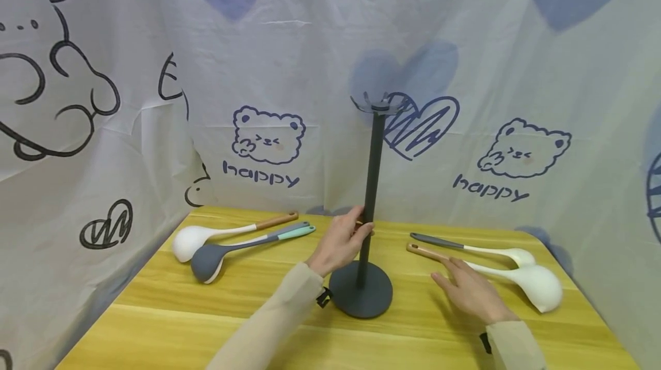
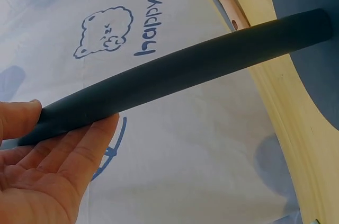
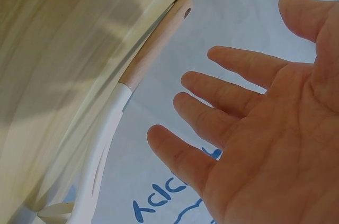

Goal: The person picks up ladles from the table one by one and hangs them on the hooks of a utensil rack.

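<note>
A dark utensil stand (image 1: 370, 169) with a round base and a crown of clear hooks stands upright mid-table. My left hand (image 1: 338, 241) holds its pole, and the left wrist view shows the thumb on one side and the fingers (image 2: 87, 150) on the other. Toward the right, my right hand (image 1: 472, 292) hovers with spread fingers and nothing in them. It overlaps a white ladle with a wooden handle (image 1: 539, 287) in the head view; the right wrist view shows a gap between fingertips and handle (image 3: 159, 41). Behind that ladle lies a white utensil with a grey handle (image 1: 516, 255).
On the left of the wooden table (image 1: 170, 324) lie a white wooden-handled ladle (image 1: 188, 242) and a dark blue ladle with a mint handle (image 1: 206, 262). A grey-blue handle (image 1: 296, 226) shows beside them. A printed cloth (image 1: 325, 43) hangs behind and at the sides.
</note>
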### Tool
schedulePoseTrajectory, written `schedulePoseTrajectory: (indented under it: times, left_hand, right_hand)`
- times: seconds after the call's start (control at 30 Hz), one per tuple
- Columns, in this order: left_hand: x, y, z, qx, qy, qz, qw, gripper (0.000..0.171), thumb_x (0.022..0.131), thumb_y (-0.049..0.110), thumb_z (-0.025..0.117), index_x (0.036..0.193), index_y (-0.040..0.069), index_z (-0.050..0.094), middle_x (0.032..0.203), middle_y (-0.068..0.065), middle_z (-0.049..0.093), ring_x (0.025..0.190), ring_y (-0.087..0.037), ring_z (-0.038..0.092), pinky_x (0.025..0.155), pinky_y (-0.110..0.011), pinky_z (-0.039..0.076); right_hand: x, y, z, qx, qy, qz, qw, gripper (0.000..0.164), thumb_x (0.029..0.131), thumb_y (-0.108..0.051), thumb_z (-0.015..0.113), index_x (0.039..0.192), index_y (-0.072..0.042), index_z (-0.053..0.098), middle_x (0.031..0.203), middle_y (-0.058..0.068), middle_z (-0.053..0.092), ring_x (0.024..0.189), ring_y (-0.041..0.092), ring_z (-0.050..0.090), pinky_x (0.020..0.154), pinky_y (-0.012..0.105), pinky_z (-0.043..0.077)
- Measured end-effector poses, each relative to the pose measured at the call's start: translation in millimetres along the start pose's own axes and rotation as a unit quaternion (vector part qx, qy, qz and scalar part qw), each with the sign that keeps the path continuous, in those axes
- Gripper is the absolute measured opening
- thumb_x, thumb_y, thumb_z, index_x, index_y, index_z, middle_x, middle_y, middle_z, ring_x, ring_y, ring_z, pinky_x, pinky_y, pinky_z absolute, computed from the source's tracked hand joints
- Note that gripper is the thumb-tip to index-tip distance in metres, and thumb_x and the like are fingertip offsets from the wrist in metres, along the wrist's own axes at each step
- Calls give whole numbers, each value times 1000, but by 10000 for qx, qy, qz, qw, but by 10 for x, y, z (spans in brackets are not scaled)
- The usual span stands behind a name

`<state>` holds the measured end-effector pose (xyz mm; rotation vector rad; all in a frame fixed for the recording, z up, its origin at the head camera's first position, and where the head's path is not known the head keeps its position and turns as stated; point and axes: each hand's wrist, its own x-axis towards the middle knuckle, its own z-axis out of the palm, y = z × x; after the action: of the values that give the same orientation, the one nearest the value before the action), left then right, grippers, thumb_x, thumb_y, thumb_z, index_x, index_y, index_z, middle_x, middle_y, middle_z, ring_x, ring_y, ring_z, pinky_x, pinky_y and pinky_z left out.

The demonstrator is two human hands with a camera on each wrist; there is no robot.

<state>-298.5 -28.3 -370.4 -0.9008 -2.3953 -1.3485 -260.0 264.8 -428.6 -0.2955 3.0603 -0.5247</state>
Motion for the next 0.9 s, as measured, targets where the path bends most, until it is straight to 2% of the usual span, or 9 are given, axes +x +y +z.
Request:
schedulePoseTrajectory:
  times: [0.17,0.4,0.53,0.6,0.73,0.9]
  left_hand:
    - [-32,19,25,-32,-76,-47,10000,11,103,17,50,110,11,57,100,-9,70,80,-19,67,62,-21,53]
    - [-45,33,39,-42,-104,-121,9999,12,104,19,50,111,13,57,100,-6,69,75,-15,62,59,-21,52]
    - [-58,28,33,-92,-57,-51,9999,12,103,17,52,111,12,58,100,-7,69,73,-18,63,59,-21,51]
    - [-61,19,35,-123,-11,2,9999,13,102,17,53,113,11,58,101,-7,70,74,-19,65,61,-20,52]
    - [-65,3,42,-164,82,46,9998,19,100,17,57,118,9,60,105,-8,71,85,-17,69,73,-20,56]
    - [-105,-18,36,-112,122,-53,9998,26,99,19,59,123,9,61,108,-7,71,95,-15,69,83,-22,56]
  right_hand:
    - [-5,16,1,5,-29,11,10000,78,100,-60,34,148,1,37,148,34,35,133,54,37,104,69,33]
    - [-17,10,-14,30,33,-19,10000,78,100,-60,35,148,1,39,148,34,37,133,54,37,105,68,33]
    - [-12,-15,-28,1,54,-53,10000,78,100,-61,35,147,1,39,147,34,37,132,54,38,104,68,34]
    - [-14,-29,-32,-1,83,-91,9999,77,100,-60,35,147,1,39,147,34,38,132,54,39,104,68,34]
    - [-18,-54,-34,6,144,-156,9998,75,100,-59,37,148,-1,40,147,33,38,131,54,40,102,69,35]
    - [-19,-99,-21,184,245,-222,9993,66,100,-57,40,150,-13,40,148,27,42,131,51,42,101,70,36]
